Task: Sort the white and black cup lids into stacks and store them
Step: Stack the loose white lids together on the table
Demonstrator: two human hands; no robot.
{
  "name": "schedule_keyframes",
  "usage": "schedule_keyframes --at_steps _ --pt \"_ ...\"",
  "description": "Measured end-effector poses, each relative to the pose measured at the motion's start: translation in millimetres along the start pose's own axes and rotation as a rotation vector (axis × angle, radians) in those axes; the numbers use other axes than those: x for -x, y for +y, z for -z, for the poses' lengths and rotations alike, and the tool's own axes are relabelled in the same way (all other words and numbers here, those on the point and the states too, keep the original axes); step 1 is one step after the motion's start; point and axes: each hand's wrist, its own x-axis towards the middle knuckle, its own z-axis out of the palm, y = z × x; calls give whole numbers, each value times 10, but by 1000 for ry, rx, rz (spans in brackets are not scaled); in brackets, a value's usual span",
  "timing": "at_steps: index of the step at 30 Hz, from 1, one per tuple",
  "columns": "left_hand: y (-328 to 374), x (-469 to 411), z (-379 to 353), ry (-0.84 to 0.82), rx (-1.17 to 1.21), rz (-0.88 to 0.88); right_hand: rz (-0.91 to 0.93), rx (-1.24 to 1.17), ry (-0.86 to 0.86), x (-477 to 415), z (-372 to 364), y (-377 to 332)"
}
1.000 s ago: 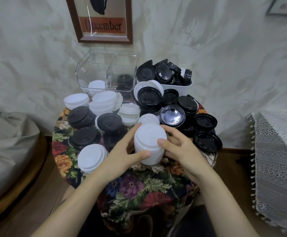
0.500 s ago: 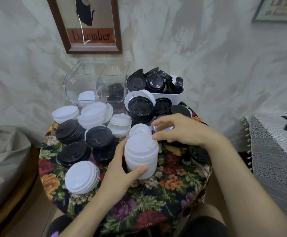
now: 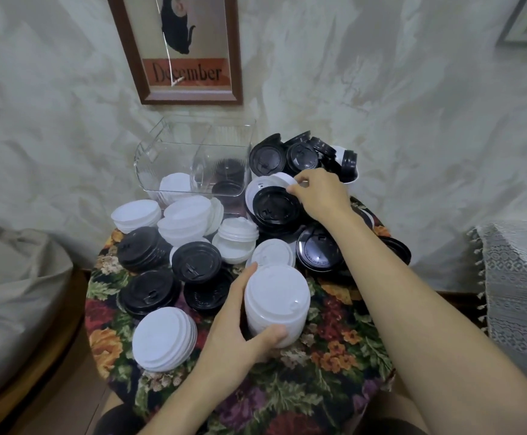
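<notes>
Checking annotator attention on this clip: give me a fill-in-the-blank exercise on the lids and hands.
The stack gripped by the left hand holds only ____ lids. The right hand pinches a leaning lid coloured ____. In the clear bin, black lids sit in the ____ compartment.
Missing: white; white; right.

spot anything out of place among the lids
Yes: a white lid stands on edge behind a black lid in the black pile at the back right, mixed into the wrong colour. The right hand pinches its rim.
</notes>
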Motion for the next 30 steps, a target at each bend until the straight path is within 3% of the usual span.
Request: schedule_keyframes --at_steps 5,11,20,30 --pt "-8 -12 9 -8 3 -4 129 -149 32 197 142 11" --pt "-12 -13 27 -16 14 -8 144 -396 15 695 304 99" --pt "17 -3 11 -12 17 -23 313 -397 -116 1698 364 214" --pt "41 -11 23 -24 19 -42 249 -305 -203 2039 253 272"
